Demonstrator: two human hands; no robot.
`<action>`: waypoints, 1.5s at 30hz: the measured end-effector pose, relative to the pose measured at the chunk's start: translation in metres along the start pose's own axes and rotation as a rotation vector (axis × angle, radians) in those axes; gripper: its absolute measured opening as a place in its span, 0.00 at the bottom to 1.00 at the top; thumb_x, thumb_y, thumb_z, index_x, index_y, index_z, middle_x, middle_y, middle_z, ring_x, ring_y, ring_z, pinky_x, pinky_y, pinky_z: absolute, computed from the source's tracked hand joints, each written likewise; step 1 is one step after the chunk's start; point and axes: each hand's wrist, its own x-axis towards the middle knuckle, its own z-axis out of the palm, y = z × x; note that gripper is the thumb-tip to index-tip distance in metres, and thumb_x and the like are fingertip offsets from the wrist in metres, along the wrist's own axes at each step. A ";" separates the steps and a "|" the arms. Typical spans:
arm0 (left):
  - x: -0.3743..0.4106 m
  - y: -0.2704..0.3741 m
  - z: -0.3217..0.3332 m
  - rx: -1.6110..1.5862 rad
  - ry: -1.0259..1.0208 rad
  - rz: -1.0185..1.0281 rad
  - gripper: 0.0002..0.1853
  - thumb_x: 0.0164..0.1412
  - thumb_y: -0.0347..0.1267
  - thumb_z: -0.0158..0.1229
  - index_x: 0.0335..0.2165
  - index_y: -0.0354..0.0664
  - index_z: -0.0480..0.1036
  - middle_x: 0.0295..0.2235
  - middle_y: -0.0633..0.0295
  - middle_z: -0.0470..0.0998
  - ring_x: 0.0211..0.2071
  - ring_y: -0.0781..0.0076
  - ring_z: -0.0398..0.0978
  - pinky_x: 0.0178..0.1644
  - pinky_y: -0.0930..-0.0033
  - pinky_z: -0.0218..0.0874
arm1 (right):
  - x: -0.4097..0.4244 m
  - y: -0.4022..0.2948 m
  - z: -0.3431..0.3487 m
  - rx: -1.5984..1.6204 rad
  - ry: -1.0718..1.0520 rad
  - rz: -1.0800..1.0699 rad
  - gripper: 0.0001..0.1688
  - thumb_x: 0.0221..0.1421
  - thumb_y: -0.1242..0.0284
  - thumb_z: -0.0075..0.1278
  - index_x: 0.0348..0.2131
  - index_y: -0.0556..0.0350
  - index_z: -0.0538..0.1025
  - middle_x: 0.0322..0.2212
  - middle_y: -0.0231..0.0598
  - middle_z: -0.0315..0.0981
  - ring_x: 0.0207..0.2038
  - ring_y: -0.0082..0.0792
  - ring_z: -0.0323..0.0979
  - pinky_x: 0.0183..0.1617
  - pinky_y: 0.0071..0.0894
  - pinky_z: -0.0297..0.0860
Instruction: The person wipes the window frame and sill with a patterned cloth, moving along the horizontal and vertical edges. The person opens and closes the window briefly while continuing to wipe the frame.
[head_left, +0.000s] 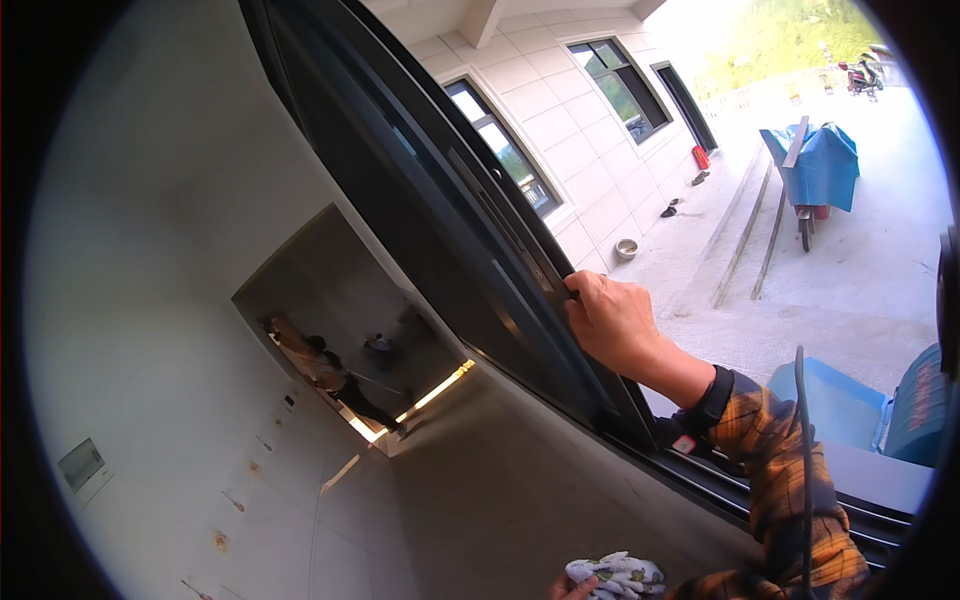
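Observation:
My right hand (616, 324) grips the side edge of a dark metal-framed window sash (480, 247), fingers curled around the frame. A long recessed lock plate (510, 225) runs along that edge, above my fingers. Below my wrist, the sash meets a dark sill with parallel sliding tracks (705, 480). At the bottom of the view my left hand (574, 586) is partly cut off. It holds a bunched white cloth (619, 576) with a green pattern. A thin dark cable (805, 465) hangs in front of my right plaid sleeve.
Indoors, a person (341, 379) with a long-handled tool stands at a doorway. Wires poke from the pale wall (172, 390). Outside are a blue-covered wheeled cart (817, 169), steps (742, 225), a metal bowl (626, 249) and a blue container (919, 409) beyond the sill.

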 end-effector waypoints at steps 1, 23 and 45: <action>0.002 0.000 0.004 -0.012 -0.013 -0.010 0.14 0.53 0.28 0.63 0.40 0.34 0.75 0.37 0.57 0.79 0.39 0.64 0.76 0.48 0.66 0.67 | -0.002 0.000 -0.011 -0.010 -0.014 0.000 0.12 0.53 0.73 0.53 0.38 0.55 0.71 0.29 0.44 0.77 0.29 0.49 0.77 0.32 0.46 0.71; 0.031 0.013 0.040 -0.221 -0.556 -0.038 0.12 0.50 0.26 0.68 0.36 0.36 0.77 0.33 0.63 0.80 0.35 0.72 0.76 0.44 0.69 0.67 | -0.047 -0.040 -0.267 -0.389 0.108 -0.049 0.12 0.59 0.75 0.53 0.42 0.61 0.77 0.25 0.35 0.78 0.26 0.20 0.74 0.28 0.19 0.69; 0.054 0.011 0.029 -0.244 -0.750 -0.174 0.16 0.54 0.26 0.64 0.42 0.39 0.73 0.40 0.60 0.77 0.42 0.65 0.75 0.51 0.60 0.66 | -0.076 -0.148 -0.470 -0.698 0.334 0.180 0.23 0.58 0.72 0.58 0.49 0.62 0.69 0.28 0.26 0.72 0.28 0.14 0.67 0.30 0.14 0.63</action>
